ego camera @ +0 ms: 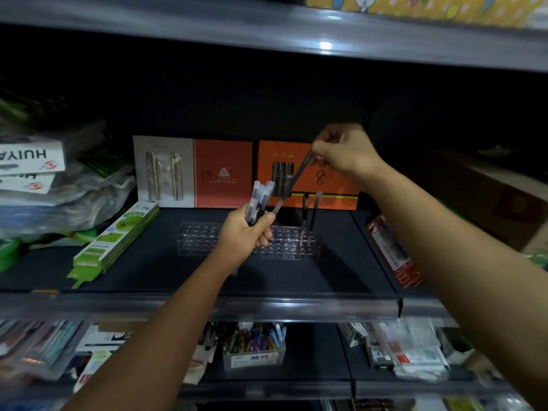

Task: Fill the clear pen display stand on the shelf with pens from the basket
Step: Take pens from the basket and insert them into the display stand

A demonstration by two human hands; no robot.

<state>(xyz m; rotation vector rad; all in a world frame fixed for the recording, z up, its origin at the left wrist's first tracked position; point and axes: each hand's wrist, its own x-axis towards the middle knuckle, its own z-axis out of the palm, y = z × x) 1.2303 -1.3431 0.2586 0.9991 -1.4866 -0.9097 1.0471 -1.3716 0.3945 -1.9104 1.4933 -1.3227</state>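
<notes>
A dim shop aisle of dark metal shelving fills the head view, and the work goes on at the middle dark shelf [341, 280], whose grey front rail runs across the frame. At the back of it stand a grey-and-orange boxed pen set [192, 172] and an orange gift box marked with a handwritten 8 [326, 185]; a flat green card package [115, 235] lies at the left.

The clear plastic pen display stand with rows of round holes [284, 240] sits in the middle of the shelf, partly behind the left hand [247, 232]. Only two dark upright pens [310, 215] stand in it, near its right end, so most holes look empty and the filling is judged to be at an early stage. The basket is not in view.

The left hand's grip is wrapped round a bundle of clear-capped black pens [259, 200], held upright just above the stand. The right hand [344, 152], raised higher and to the right, pinches the top end of a single slim dark pen [293, 182] that slants down toward the bundle; its lower tip lies close by the left thumb.

The step in hand appears to be separating one pen from the bundle. Next, that pen would need turning upright and lowering into a free hole beside the two already standing, without knocking them.
</notes>
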